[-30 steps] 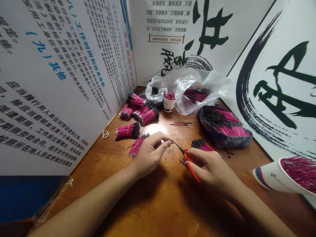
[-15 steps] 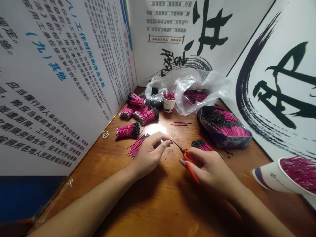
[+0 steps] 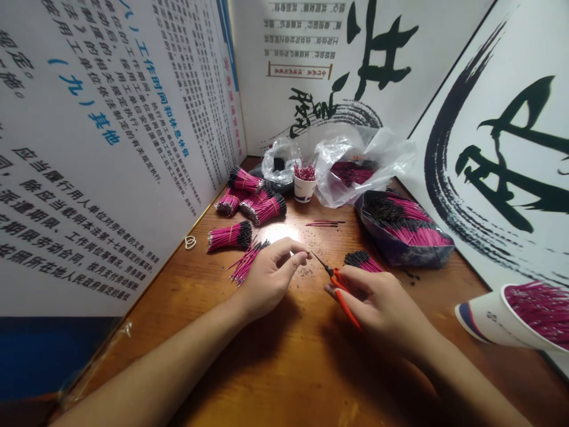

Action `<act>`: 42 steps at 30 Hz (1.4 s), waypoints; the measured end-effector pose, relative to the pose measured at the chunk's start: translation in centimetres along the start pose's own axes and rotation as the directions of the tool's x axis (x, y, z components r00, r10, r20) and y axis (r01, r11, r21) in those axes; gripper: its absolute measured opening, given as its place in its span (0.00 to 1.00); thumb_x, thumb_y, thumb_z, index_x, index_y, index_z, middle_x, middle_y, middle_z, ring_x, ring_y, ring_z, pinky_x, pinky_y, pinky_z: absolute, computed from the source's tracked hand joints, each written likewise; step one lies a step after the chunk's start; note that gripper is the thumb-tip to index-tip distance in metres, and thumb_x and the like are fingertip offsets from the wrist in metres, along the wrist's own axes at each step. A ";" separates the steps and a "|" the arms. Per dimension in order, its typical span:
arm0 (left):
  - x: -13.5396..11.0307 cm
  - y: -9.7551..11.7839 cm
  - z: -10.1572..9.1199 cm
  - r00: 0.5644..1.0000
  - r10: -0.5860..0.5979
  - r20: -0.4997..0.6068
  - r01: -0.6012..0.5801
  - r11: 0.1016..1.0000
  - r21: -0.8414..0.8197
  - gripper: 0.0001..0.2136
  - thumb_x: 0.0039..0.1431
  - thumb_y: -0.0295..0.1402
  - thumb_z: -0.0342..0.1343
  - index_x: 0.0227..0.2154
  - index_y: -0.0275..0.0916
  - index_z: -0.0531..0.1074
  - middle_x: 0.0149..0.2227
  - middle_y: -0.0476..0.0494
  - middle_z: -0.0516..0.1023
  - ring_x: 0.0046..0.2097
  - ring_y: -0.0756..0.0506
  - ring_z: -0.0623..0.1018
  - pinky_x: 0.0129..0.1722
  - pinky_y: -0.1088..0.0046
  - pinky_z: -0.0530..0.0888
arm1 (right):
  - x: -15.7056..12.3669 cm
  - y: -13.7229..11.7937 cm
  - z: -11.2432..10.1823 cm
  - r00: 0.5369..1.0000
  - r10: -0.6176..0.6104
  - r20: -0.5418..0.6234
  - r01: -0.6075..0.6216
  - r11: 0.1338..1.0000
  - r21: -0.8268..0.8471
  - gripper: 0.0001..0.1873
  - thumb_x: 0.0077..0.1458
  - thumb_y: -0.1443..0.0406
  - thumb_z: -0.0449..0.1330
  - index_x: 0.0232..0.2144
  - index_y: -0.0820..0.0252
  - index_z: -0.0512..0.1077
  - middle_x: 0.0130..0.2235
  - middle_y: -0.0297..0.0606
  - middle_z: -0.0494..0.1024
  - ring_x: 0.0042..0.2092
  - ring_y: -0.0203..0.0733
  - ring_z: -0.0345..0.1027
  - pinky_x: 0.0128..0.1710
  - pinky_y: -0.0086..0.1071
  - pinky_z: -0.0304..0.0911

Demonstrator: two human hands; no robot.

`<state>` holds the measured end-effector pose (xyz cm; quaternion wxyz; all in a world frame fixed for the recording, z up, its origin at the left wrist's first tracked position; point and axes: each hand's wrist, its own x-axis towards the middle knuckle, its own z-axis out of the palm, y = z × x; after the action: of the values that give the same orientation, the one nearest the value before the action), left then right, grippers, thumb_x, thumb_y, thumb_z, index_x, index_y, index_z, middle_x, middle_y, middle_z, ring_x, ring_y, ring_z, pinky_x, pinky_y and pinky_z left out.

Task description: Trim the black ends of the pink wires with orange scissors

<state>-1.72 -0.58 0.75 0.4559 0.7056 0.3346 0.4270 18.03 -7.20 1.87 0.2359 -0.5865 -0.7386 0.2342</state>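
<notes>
My left hand [image 3: 275,270] is closed in a pinch above the table, thumb against forefinger. Only a tiny tip pokes out of the pinch, too small to name. Small scissors with orange handles [image 3: 345,302] are gripped in my right hand [image 3: 377,302]. Their thin dark blades [image 3: 320,261] point at the left fingertips, a small gap away. Loose pink wires with black ends [image 3: 242,267] lie beside my left hand, partly hidden by it. Past my right hand lies another batch of pink wires with black ends [image 3: 362,261].
Banded wire bundles [image 3: 229,236] lie at the left. Behind stand a paper cup of wires [image 3: 304,188] and clear plastic bags [image 3: 340,148]. An open bag of wires [image 3: 404,252] sits at right, near a tipped cup [image 3: 482,317]. Printed panels [image 3: 284,107] enclose the table.
The scissors and the fingers of my right hand have shifted very slightly, the handle end a little upward. My left hand has stayed where it was.
</notes>
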 end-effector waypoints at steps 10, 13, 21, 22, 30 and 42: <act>0.0 0.0 0.1 1.000 0.019 0.001 -0.019 1.000 -0.006 0.08 0.64 0.30 0.52 0.31 0.35 0.73 0.31 0.47 0.75 0.35 0.50 0.73 0.37 0.77 0.70 | -0.1 -0.2 -0.1 0.999 0.003 0.035 -0.004 1.000 0.007 0.18 0.60 0.57 0.56 0.22 0.57 0.57 0.20 0.26 0.61 0.24 0.32 0.51 0.24 0.28 0.46; 0.0 0.1 0.1 1.000 0.023 0.001 -0.023 1.000 -0.008 0.08 0.64 0.30 0.52 0.31 0.35 0.73 0.30 0.47 0.75 0.35 0.50 0.73 0.37 0.77 0.70 | 0.0 -0.3 -0.1 0.999 -0.001 0.042 0.000 1.000 0.013 0.18 0.60 0.58 0.56 0.22 0.57 0.56 0.20 0.26 0.61 0.24 0.32 0.52 0.24 0.28 0.46; -0.1 0.2 0.1 1.000 0.022 0.008 -0.022 1.000 -0.003 0.08 0.63 0.30 0.52 0.31 0.35 0.73 0.31 0.47 0.75 0.35 0.50 0.74 0.37 0.76 0.70 | 0.1 -0.2 0.0 0.998 -0.008 0.055 0.005 0.999 0.047 0.19 0.60 0.60 0.56 0.22 0.57 0.54 0.20 0.25 0.58 0.24 0.31 0.50 0.24 0.28 0.45; -0.1 0.1 0.1 1.000 0.021 0.008 -0.021 1.000 -0.001 0.08 0.63 0.30 0.52 0.31 0.35 0.73 0.31 0.47 0.75 0.35 0.50 0.74 0.37 0.76 0.70 | 0.0 -0.2 0.0 0.998 -0.009 0.061 0.006 0.999 0.052 0.19 0.60 0.60 0.56 0.22 0.57 0.54 0.20 0.25 0.58 0.24 0.31 0.50 0.24 0.28 0.45; 0.0 0.4 0.1 1.000 -0.005 0.009 0.005 1.000 0.020 0.08 0.64 0.31 0.52 0.31 0.36 0.73 0.32 0.45 0.77 0.35 0.49 0.74 0.38 0.75 0.71 | -0.2 -0.2 -0.1 0.999 0.007 0.035 -0.007 1.000 0.004 0.17 0.60 0.60 0.55 0.22 0.56 0.56 0.20 0.26 0.59 0.24 0.33 0.51 0.24 0.29 0.45; 0.1 0.3 -0.1 0.999 -0.030 0.034 0.028 0.999 0.042 0.09 0.64 0.33 0.51 0.31 0.35 0.71 0.29 0.48 0.73 0.33 0.50 0.71 0.34 0.76 0.68 | 0.1 -0.1 -0.2 1.000 0.020 0.018 -0.020 1.000 -0.006 0.18 0.60 0.57 0.56 0.22 0.56 0.57 0.20 0.27 0.61 0.24 0.33 0.51 0.24 0.29 0.47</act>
<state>-1.75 -0.56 1.07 0.4529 0.7174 0.3458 0.4009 18.04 -7.12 2.11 0.2253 -0.5922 -0.7355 0.2398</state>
